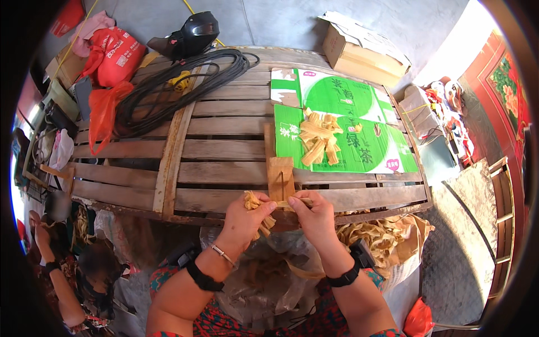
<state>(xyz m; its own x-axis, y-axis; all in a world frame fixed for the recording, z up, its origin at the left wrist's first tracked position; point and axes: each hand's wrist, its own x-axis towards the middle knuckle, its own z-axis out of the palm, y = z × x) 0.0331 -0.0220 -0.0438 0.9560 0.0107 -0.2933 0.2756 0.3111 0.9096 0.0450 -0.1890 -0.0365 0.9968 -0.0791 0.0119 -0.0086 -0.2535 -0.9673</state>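
Observation:
My left hand [242, 220] is closed around a bunch of pale yellow dried strips [252, 201], whose ends stick out above and below the fingers. The fingers of my right hand [315, 216] pinch a strip, and a short stretch of it runs between both thumbs. Both hands are at the near edge of the slatted table, by the near end of a small wooden board [282, 173] with a thin dark upright piece on it. Beyond the board, a pile of folded yellow strips [320, 137] lies on a flattened green carton [339, 92].
A coiled black hose [132, 115], a black helmet [188, 36] and red bags [115, 56] are at the back left. A cardboard box [365, 50] stands at the back right. A sack of strips [387, 244] is beside my right arm; clear plastic [264, 281] lies below. Another person [62, 286] sits at lower left.

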